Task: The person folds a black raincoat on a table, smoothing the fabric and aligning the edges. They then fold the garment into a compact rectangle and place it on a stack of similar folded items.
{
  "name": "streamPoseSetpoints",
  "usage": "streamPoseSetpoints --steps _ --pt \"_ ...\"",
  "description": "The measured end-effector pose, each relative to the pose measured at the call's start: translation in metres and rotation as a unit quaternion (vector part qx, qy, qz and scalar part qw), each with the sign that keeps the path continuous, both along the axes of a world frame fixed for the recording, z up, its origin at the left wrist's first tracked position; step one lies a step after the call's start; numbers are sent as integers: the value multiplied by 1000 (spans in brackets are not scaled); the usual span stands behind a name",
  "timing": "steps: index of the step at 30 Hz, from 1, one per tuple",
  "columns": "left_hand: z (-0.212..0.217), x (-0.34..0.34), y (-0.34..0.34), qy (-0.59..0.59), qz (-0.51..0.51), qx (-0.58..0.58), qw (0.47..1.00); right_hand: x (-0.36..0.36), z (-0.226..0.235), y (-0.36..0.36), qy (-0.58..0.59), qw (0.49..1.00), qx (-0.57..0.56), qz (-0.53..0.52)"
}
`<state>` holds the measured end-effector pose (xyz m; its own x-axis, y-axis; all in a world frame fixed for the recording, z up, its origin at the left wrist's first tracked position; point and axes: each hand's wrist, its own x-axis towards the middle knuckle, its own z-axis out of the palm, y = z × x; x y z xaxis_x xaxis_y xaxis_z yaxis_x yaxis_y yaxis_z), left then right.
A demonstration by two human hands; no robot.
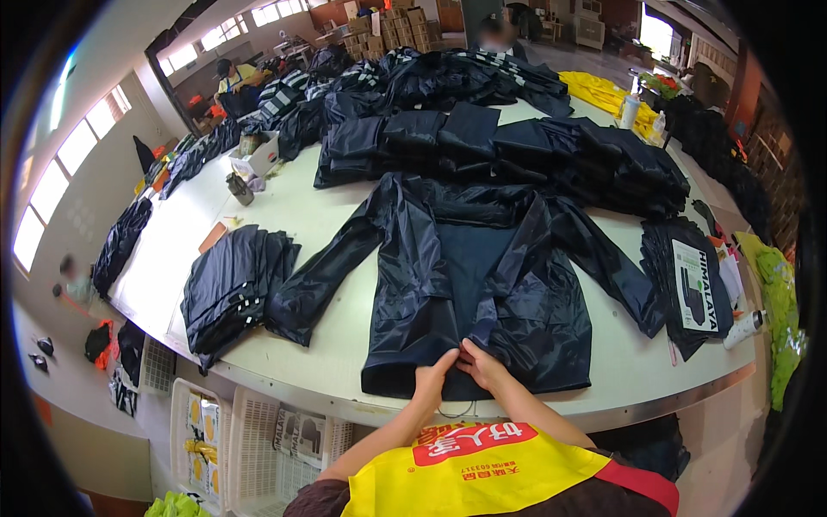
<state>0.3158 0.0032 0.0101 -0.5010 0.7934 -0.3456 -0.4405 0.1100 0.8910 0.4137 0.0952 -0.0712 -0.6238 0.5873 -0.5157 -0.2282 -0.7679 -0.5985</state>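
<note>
A dark navy rain jacket (465, 284) lies spread flat on the white table (336, 345), front up, sleeves stretched out to both sides. Both hands meet at the middle of its bottom hem, near the table's front edge. My left hand (431, 376) pinches the hem where the two front panels come together. My right hand (481, 364) grips the hem right beside it, fingertips touching the left hand's. The jacket's front opening runs up from that spot toward the collar.
A stack of folded dark garments (228, 289) lies left of the jacket. More folded jackets (517, 146) are piled behind it. Flat dark packages with white labels (693, 284) lie at the right. White plastic baskets (258, 431) stand below the table. A person works at the far left.
</note>
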Motion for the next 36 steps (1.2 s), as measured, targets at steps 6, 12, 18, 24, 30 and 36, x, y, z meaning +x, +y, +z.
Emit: streamPoseSetpoints --steps 6,12,18,24,30,36 --pt "7 -1 10 -305 98 12 947 17 32 19 207 966 -142 61" --pt "-11 20 -21 -229 90 -126 961 14 50 13 -6 999 50 -16" --pt "-4 7 -17 -440 28 -32 897 21 61 -16 -174 972 148 -46" --pt "-21 11 5 -362 -75 -98 924 32 68 -31 -243 949 188 -65" --pt "-31 11 12 -338 -137 -158 918 45 51 -40 -175 957 220 -78" --pt "-11 16 22 -377 -179 -137 898 62 52 -32 -66 987 135 -49"
